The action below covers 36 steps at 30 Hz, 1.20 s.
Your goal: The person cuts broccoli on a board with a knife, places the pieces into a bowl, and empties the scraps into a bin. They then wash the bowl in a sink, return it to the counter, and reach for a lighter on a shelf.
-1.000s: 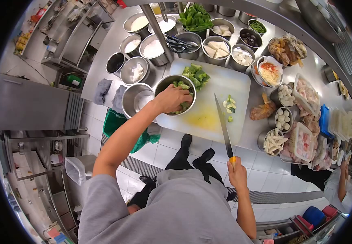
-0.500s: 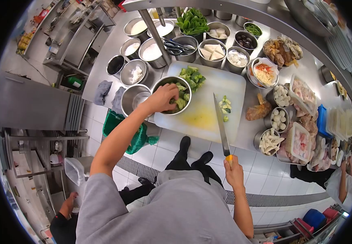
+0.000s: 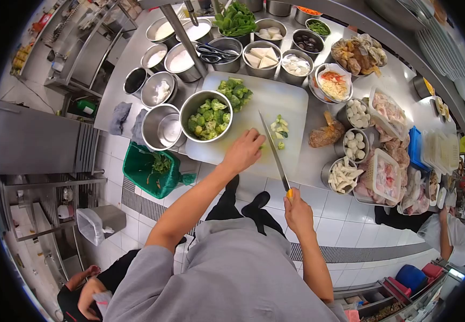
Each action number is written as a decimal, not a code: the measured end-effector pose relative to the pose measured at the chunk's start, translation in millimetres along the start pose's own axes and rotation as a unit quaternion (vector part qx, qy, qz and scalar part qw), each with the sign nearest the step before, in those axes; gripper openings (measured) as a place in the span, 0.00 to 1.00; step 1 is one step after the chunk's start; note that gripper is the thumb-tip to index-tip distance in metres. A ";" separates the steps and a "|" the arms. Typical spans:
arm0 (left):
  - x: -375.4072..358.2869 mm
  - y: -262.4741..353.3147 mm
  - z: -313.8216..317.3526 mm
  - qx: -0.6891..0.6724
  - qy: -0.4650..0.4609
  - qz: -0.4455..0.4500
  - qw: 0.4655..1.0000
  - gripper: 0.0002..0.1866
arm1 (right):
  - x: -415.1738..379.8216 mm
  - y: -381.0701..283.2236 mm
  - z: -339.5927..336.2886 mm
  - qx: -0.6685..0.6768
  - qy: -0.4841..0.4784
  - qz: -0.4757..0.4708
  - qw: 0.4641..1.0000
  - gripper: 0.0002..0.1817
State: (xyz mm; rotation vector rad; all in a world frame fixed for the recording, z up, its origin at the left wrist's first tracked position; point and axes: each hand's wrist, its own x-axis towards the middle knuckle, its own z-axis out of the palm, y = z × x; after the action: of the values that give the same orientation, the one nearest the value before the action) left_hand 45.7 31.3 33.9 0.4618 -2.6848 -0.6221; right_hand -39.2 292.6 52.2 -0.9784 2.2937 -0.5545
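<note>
My left hand (image 3: 244, 150) is over the near part of the white cutting board (image 3: 294, 121), fingers bent together; a bit of green shows by the fingertips, and what they hold is hidden. In my right hand (image 3: 298, 212) is the yellow handle of a long knife (image 3: 276, 155), its blade pointing away across the board. Small pale green stem pieces (image 3: 279, 127) lie just right of the blade. A steel pot (image 3: 185, 115) of broccoli florets (image 3: 209, 119) stands at the board's left edge. More broccoli (image 3: 235, 94) lies behind it on the board.
Steel containers of ingredients line the back, with scissors (image 3: 214, 54) on one. An empty steel bowl (image 3: 162, 127) stands left, above a green-lined bin (image 3: 149, 170). Bagged food (image 3: 326, 134), mushrooms and meat trays (image 3: 387, 174) are right. Other people are at lower left and far right.
My left hand has left the broccoli pot and moved right and nearer, over the board. The knife stays in my right hand. The whole view has shifted somewhat, showing more of the green-lined bin.
</note>
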 end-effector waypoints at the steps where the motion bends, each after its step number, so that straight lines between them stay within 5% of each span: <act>1: -8.4 -10.2 19.7 -0.029 -0.003 -0.042 0.999 0.19 | -0.8 -2.5 -1.1 -0.016 0.004 -0.008 1.000 0.20; 5: -17.4 -8.1 17.0 -0.130 -0.017 -0.106 0.986 0.17 | -12.3 -16.9 -6.3 -0.013 -0.007 -0.007 1.000 0.17; 14: -1.0 -20.2 11.4 -0.072 -0.115 -0.064 0.989 0.16 | -30.3 -30.6 -3.6 -0.025 -0.041 0.020 0.999 0.18; 23: 4.3 -11.2 8.1 -0.069 -0.088 -0.077 0.991 0.14 | -6.5 -21.1 29.3 0.006 -0.027 0.026 0.999 0.16; 25: 16.6 -3.2 -20.0 -0.086 -0.071 -0.068 0.992 0.14 | -4.7 -17.0 25.8 0.020 -0.034 0.035 0.999 0.15; 29: 74.3 -44.6 -109.0 -0.055 0.178 -0.056 0.981 0.15 | -1.1 -16.6 20.0 0.020 -0.042 0.037 0.998 0.18; 32: 103.0 -127.3 -131.2 -0.011 0.155 -0.154 0.976 0.16 | -2.5 -13.9 23.5 0.014 -0.033 0.023 0.999 0.18; 36: 104.5 -203.8 -100.4 0.010 -0.063 -0.221 0.973 0.18 | -1.3 -16.3 26.6 0.014 -0.022 0.027 0.999 0.18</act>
State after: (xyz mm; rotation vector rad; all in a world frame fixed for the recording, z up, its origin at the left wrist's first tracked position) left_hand 40.3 -218.3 49.3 1.0763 -2.7220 -0.7639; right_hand -12.9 279.2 42.1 -0.9049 2.2598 -0.5367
